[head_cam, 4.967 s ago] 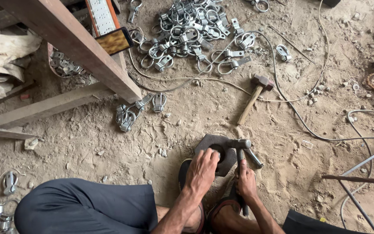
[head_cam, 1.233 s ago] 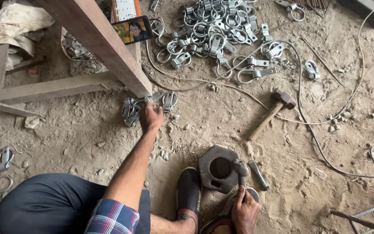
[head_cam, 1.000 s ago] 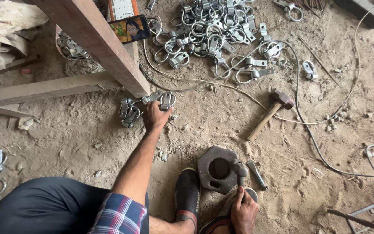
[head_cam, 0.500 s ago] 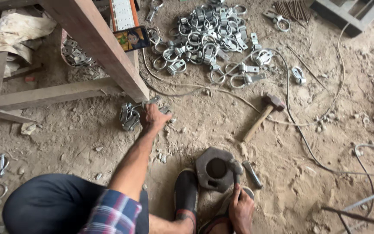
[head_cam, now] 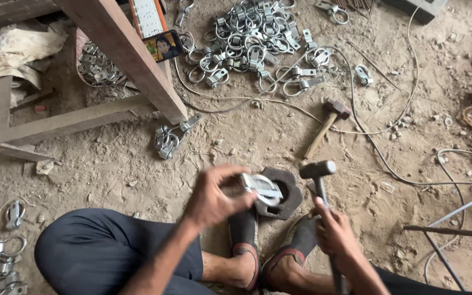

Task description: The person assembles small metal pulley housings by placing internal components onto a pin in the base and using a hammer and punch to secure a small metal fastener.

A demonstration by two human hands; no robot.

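A dark hexagonal metal block [head_cam: 284,192] is set on the sandy ground just beyond the feet. A shiny metal clamp [head_cam: 261,188] is grasped by the left hand [head_cam: 212,196] and held over the block's near edge. A hammer [head_cam: 319,180] is gripped in the clenched right hand [head_cam: 334,234], its head raised just right of the block.

Up top by your wooden beam [head_cam: 121,49], 1 small rectangular screen [head_cam: 163,45] shows a colourful picture, touching 1 orange-edged white box [head_cam: 146,16] just above it.
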